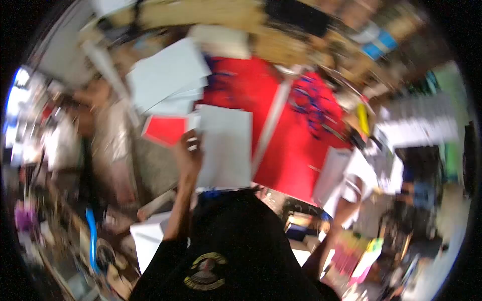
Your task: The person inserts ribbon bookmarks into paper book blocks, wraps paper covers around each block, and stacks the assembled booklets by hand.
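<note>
My left hand (189, 145) is at the left edge of a stack of pale grey-white sheets (225, 148), fingers curled together; blur hides what is in them. Just beyond it lies a red card with a pale border (165, 129). My right hand (350, 197) is closed on a loose white paper sheet (360, 168) at the table's right side, and part of the hand is behind the paper. Another white sheet (331, 173) lies beside it on the red tabletop (288, 168).
Large white sheets (168, 75) are fanned out at the far left. Tangled blue cord (307, 103) lies on the red surface, crossed by a pale strip (271, 125). A yellow object (362, 119) stands at the right. A blue tube (92, 241) is at lower left.
</note>
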`<control>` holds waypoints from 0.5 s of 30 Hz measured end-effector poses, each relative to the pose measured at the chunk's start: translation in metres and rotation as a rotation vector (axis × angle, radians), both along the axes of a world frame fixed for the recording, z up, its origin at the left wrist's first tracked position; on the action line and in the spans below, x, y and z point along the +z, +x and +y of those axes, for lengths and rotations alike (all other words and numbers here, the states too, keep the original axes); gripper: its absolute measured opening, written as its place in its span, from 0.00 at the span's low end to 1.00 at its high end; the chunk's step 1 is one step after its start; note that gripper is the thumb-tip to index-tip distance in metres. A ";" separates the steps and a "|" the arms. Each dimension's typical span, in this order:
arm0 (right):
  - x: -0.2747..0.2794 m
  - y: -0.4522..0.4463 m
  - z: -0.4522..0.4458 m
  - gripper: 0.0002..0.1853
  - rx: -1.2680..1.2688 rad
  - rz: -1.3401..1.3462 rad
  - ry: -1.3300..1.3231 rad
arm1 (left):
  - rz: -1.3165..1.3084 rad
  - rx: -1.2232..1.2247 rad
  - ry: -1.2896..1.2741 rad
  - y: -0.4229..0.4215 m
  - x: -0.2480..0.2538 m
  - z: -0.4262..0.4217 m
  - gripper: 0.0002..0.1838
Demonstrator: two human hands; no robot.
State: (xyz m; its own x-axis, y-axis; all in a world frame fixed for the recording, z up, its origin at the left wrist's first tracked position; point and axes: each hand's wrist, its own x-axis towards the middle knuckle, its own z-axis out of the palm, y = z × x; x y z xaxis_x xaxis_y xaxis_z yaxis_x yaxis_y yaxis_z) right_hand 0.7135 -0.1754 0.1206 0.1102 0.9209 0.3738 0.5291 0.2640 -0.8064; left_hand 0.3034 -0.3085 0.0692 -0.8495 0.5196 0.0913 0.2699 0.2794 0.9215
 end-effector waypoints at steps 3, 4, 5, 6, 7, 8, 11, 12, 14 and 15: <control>0.011 -0.087 -0.026 0.27 0.246 -0.178 -0.249 | 0.014 -0.180 -0.028 0.041 0.097 0.023 0.12; 0.037 -0.105 -0.030 0.34 0.366 0.040 -0.345 | 0.042 -0.337 0.111 0.057 0.117 0.029 0.12; 0.049 -0.109 -0.033 0.41 0.381 0.045 -0.343 | -0.003 -0.374 0.142 0.077 0.137 0.037 0.12; 0.053 -0.105 -0.032 0.44 0.415 0.126 -0.363 | -0.040 -0.451 0.258 0.092 0.145 0.048 0.10; 0.048 -0.100 -0.028 0.42 0.464 0.324 -0.227 | -0.071 -0.512 0.373 0.107 0.153 0.057 0.09; 0.053 -0.084 -0.029 0.39 0.378 0.367 -0.309 | -0.191 -0.523 0.352 0.125 0.163 0.068 0.07; 0.093 -0.037 -0.028 0.28 -0.076 0.549 -0.263 | -0.395 -0.725 0.385 0.175 0.184 0.099 0.07; 0.090 -0.013 -0.022 0.25 -0.092 0.522 -0.149 | -0.474 -0.877 0.386 0.184 0.178 0.112 0.10; 0.083 0.036 -0.016 0.21 -0.139 0.496 -0.101 | -0.521 -1.113 0.378 0.212 0.157 0.136 0.19; 0.069 0.057 -0.014 0.20 -0.175 0.417 -0.113 | -0.485 -1.200 0.374 0.232 0.144 0.147 0.24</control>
